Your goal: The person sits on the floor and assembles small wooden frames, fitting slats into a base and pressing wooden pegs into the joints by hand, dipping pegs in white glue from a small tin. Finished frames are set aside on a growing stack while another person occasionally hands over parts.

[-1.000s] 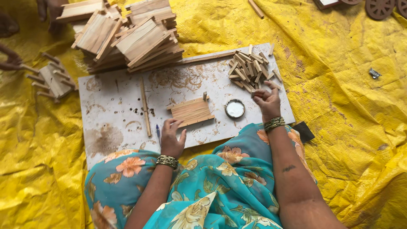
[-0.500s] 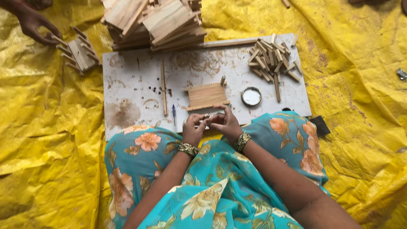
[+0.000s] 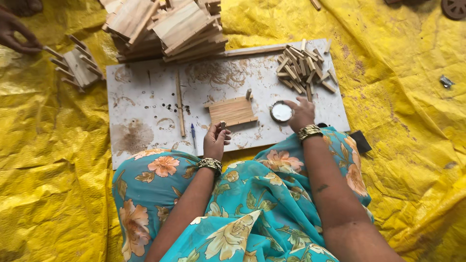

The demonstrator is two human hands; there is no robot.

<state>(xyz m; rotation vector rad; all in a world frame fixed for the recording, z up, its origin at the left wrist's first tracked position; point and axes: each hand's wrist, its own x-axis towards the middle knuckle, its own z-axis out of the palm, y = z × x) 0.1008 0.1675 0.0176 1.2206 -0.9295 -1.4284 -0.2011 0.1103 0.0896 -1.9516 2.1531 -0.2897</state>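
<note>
Wooden slat stack (image 3: pixel 165 24), pen (image 3: pixel 193 133), yellow tarp (image 3: pixel 412 121).

The stack of wooden slats (image 3: pixel 165 26) at the far side runs off the top edge. A co-worker's hand (image 3: pixel 17 34) at far left is cut by the frame. The right hand (image 3: pixel 301 112) hides part of the round tin (image 3: pixel 281 111); its fingertips there cannot be made out. The small piece pinched in the left hand (image 3: pixel 216 140) is too small to tell

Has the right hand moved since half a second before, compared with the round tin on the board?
Yes. The right hand has gone from beside the left hand, near the board's front edge, out to the right, and now touches the round tin.
</note>
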